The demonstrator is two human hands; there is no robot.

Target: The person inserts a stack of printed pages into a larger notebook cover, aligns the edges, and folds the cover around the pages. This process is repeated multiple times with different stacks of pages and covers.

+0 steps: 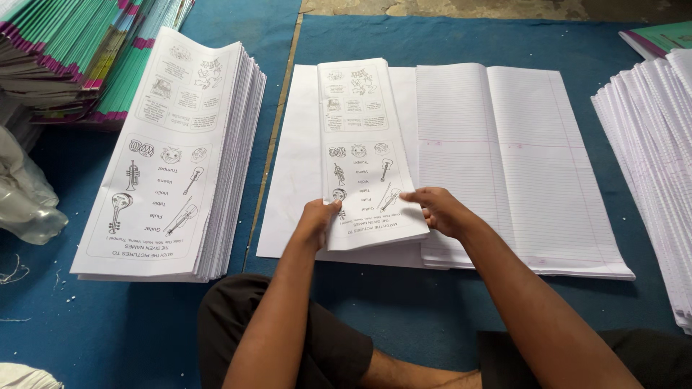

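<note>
A thin bundle of long printed sheets (pixel 364 137), with drawings of musical instruments, lies lengthwise over the middle of an open spread of paper (pixel 299 166). My left hand (pixel 317 220) pinches the bundle's near left corner. My right hand (pixel 438 207) grips its near right edge, fingers on top. The spread's right half is ruled pages (pixel 519 158) on a stack; its left half is blank white.
A tall pile of the same printed sheets (pixel 173 158) stands to the left. Stacked booklets with green and pink edges (pixel 79 50) fill the far left corner. Another white paper stack (pixel 656 158) lines the right edge. Crumpled clear plastic (pixel 25 191) lies left. A blue mat (pixel 144 324) covers the floor; my knees sit near.
</note>
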